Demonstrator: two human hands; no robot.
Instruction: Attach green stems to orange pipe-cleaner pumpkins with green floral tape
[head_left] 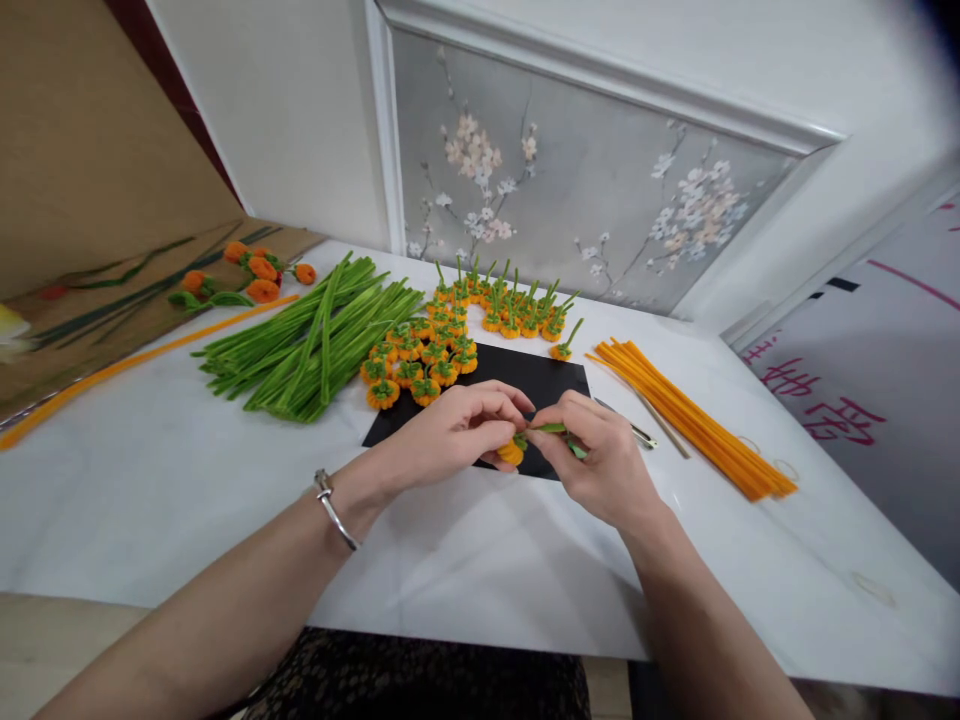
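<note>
My left hand [471, 425] is closed on a small orange pipe-cleaner flower [511, 453], held just above the near edge of a black mat [537, 377]. My right hand [596, 450] meets it there, its thumb and forefinger pinching a green pipe-cleaner stem [551, 428] beside the flower. My fingers hide where stem and flower meet. Several finished orange flowers with green undersides [409, 372] cluster on and beside the mat's left part. Behind them stand more flowers with upright green stems [517, 305].
A heap of green pipe cleaners [319, 340] lies to the left. Orange pipe cleaners [697, 425] lie fanned at the right, with slim metal scissors or tweezers [641, 435] nearby. Darker orange flowers [262, 268] rest on brown paper [161, 275]. A panelled wall [555, 150] bounds the back.
</note>
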